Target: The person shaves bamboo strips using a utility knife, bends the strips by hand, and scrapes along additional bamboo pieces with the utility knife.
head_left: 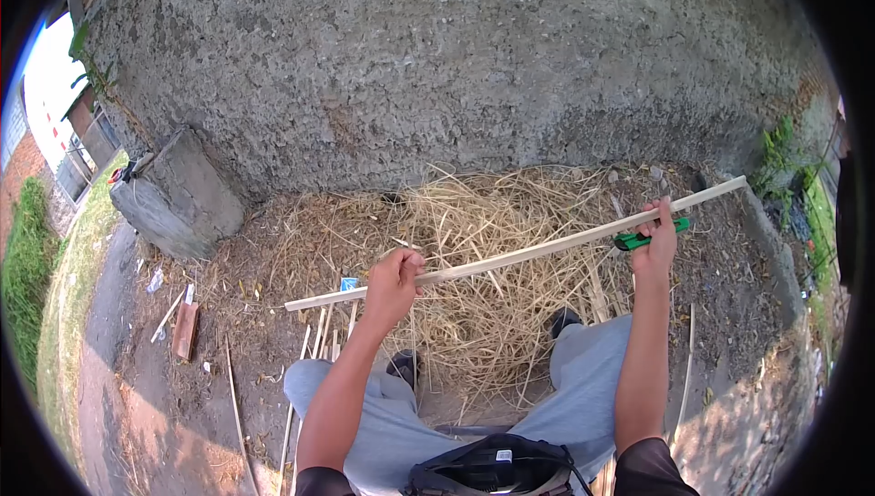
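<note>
A rough grey wall (456,67) rose behind a patch of bare ground, where pale straw (465,314) lay heaped between the person's feet. A long wooden strip (529,253) stretched above the straw, its right end higher in the view than its left. The right hand (664,242) had its fingers closed around the strip near that right end and also held a green cutter (629,242), which lay just below the wood. The left hand (392,282) was at the strip nearer its other end, fingers curled in; whether they pinched the wood could not be told. A blue packet (349,284) showed just beside the left hand. A concrete block (178,195) leaned by the wall on the left, and a brown board (185,332) lay nearer the person.
</note>
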Available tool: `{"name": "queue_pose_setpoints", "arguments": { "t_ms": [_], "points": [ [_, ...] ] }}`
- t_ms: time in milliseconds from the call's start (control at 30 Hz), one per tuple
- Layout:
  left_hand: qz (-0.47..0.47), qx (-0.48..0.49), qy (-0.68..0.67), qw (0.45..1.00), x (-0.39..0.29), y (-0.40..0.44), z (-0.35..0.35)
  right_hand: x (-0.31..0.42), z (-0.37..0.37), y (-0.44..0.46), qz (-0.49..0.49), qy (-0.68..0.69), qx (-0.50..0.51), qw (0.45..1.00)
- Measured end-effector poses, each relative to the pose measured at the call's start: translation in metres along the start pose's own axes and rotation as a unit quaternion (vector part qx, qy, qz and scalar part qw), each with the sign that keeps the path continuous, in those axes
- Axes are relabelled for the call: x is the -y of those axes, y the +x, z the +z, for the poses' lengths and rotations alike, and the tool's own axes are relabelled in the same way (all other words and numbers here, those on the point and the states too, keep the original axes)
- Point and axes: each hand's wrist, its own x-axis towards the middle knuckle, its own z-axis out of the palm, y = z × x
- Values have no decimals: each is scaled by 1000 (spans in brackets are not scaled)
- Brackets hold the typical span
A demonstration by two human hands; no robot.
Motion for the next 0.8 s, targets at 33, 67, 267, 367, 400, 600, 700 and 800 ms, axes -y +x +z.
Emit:
{"name": "queue_pose_setpoints", "arguments": {
  "t_ms": [33, 67, 267, 367, 400, 600, 700, 800],
  "points": [
    [4, -1, -5, 1000, -2, -1, 0, 0, -1, 1, -1, 0, 0, 1000],
    [5, -1, -6, 1000, 0, 0, 1, 0, -1, 1, -3, -2, -5, 1000],
    [120, 71, 69, 988, 0, -4, -1, -1, -1, 1, -5, 9, 7, 1000],
    [100, 30, 138, 985, -4, -7, 0, -4, 1, 0, -6, 10, 15, 1000],
    [137, 21, 170, 976, -3, -7, 1, -5, 1, -1, -7, 9, 21, 1000],
    [165, 5, 186, 969, -5, -6, 6, -6, 16, -14, -17, 2, -6, 1000],
    [106, 3, 143, 984, -2, -3, 5, -7, 12, -10, -16, 7, 4, 1000],
    [77, 6, 111, 991, -7, 0, -2, -5, 13, -11, -13, 17, 1, 1000]
  ]
}}
